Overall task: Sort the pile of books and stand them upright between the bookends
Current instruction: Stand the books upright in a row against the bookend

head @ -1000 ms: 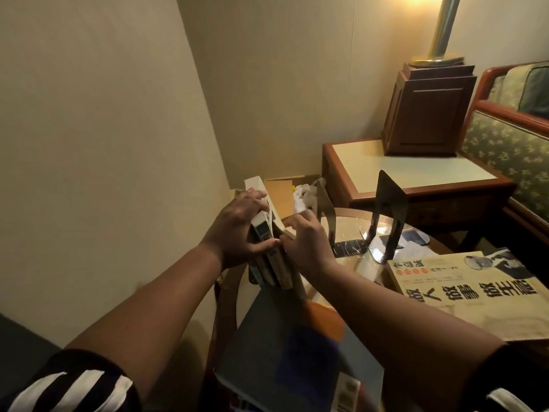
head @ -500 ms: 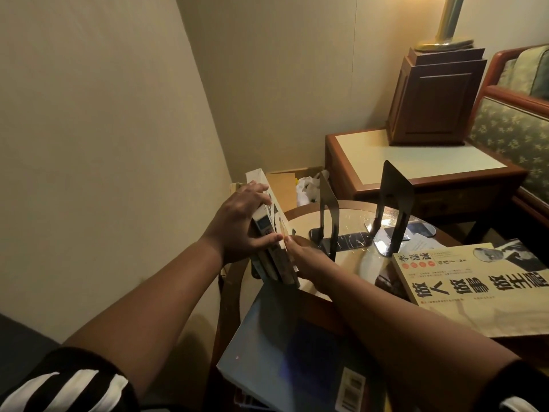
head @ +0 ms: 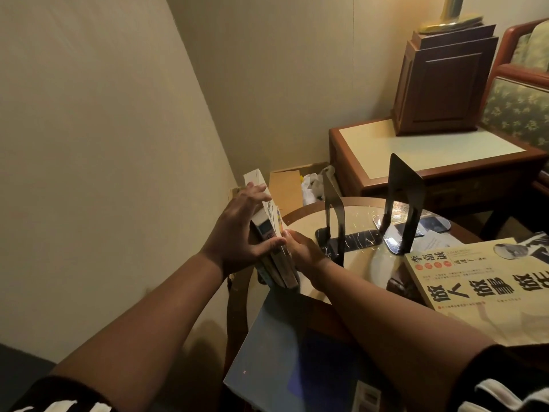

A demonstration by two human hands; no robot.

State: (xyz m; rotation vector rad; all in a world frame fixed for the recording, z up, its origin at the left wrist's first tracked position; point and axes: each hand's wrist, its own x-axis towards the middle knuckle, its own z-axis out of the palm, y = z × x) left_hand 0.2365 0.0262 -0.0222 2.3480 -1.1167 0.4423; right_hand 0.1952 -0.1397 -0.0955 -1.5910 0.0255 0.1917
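A small bunch of books [head: 274, 251] stands tilted on the left edge of the round table [head: 365, 263]. My left hand [head: 240, 233] grips the bunch from the left, thumb across the spines. On the right side of the bunch, low down, my right hand [head: 303, 251] presses against the books. Two black metal bookends [head: 334, 217] [head: 402, 203] stand upright on the table to the right of the books, apart from them. A large beige book [head: 481, 289] with black characters lies flat at the right. A blue-grey book [head: 297, 361] lies flat near me.
A wall runs close along the left. Behind the table sit a cardboard box [head: 285, 188] with a white bag and a wooden side table [head: 430, 156] carrying a dark wooden box. A green patterned armchair [head: 523, 108] stands at the right edge.
My right hand has slid from the top of the books down to their lower right side. The left bookend, hidden behind that hand a second ago, now shows fully.
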